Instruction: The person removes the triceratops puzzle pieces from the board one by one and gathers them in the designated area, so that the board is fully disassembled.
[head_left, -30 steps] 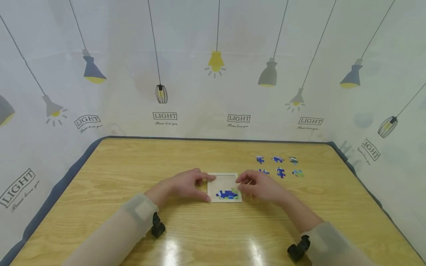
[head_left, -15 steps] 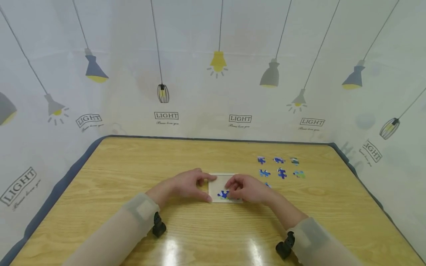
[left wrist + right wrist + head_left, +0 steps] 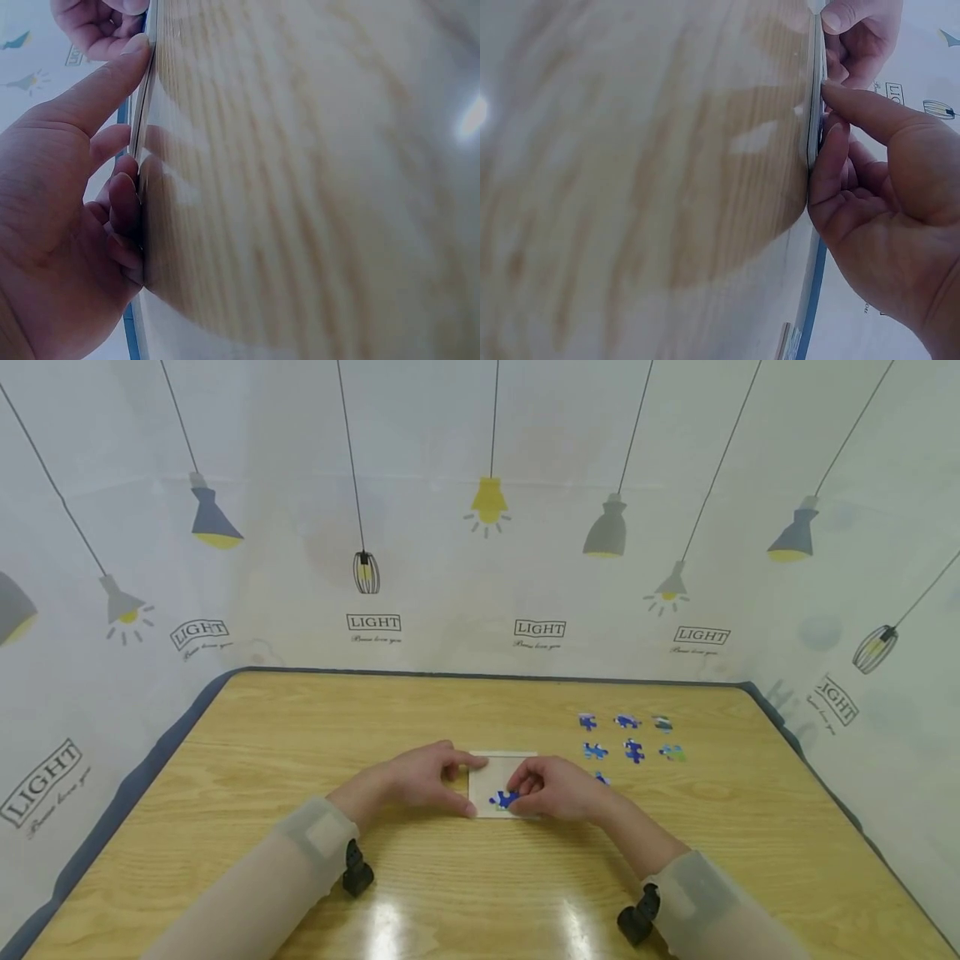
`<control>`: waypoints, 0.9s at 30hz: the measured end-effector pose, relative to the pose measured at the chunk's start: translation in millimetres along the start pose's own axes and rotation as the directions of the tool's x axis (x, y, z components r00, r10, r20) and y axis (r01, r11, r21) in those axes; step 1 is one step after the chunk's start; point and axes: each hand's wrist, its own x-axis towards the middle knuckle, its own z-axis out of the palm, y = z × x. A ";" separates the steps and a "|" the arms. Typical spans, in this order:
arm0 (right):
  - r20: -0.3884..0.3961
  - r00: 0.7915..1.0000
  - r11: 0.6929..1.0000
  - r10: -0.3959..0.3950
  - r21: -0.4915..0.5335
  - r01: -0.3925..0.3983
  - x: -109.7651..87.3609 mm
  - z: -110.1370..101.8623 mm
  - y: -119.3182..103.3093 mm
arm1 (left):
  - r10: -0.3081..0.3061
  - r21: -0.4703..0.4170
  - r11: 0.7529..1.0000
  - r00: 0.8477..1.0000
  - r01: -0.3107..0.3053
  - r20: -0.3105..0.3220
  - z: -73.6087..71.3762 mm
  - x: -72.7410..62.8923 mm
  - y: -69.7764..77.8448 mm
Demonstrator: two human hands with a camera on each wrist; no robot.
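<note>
A shallow square puzzle tray (image 3: pixel 502 753) with a pale rim lies flat on the table, and blue jigsaw pieces (image 3: pixel 498 799) sit in its lower part. At its left side is my left hand (image 3: pixel 420 775), the straight index finger at the upper corner and the thumb at the lower one; its other fingers curl behind in the left wrist view. My right hand (image 3: pixel 558 789) reaches over the tray's right half, pinching a jigsaw piece between thumb and index finger at the blue pieces. In the right wrist view the same fingers (image 3: pixel 836 154) are right at the tray's edge, largely hiding the piece.
Several loose jigsaw pieces lie in rows beyond my right hand, among them a dark blue one (image 3: pixel 633 751) and a green one (image 3: pixel 672 752). Another (image 3: pixel 602 777) is partly hidden behind that hand. A lamp-printed curtain (image 3: pixel 450 527) surrounds the wooden table (image 3: pixel 300 718).
My right hand has moved left from the tray's right edge to over the blue pieces, covering the right-hand ones; a loose piece behind it has come into view. My left hand stays put.
</note>
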 end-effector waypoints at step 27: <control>0.035 0.998 0.992 -0.054 0.120 0.049 -2.6 -5.6 7.3 | 0.012 0.012 1.000 1.000 -0.012 -0.003 0.7 0.9 -1.8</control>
